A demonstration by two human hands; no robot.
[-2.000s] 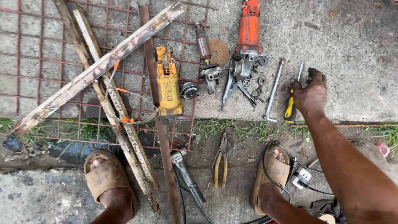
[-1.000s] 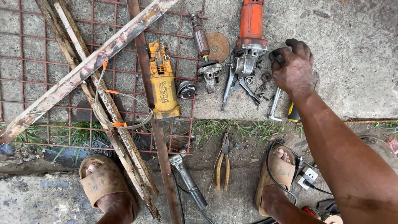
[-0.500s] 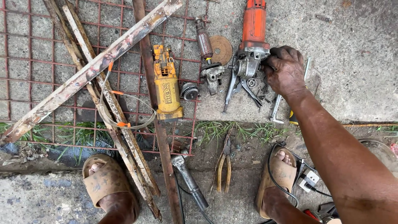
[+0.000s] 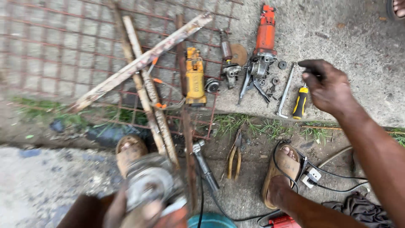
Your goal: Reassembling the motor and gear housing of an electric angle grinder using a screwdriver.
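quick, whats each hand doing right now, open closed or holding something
Left hand: closed on a blurred round metal tool part.
Right hand: fingers curled above the concrete; whether it holds anything small cannot be told.

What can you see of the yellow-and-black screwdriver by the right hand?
The screwdriver has a thick yellow handle with black grip sections, looks plastic or rubber. It lies flat on the concrete, handle toward the grass edge, shaft end pointing away under the right hand, which hovers just above; contact is unclear. A metal L-shaped wrench lies alongside.

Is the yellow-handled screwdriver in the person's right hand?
No, the screwdriver lies on the concrete beside the right hand, which hovers apart from it.
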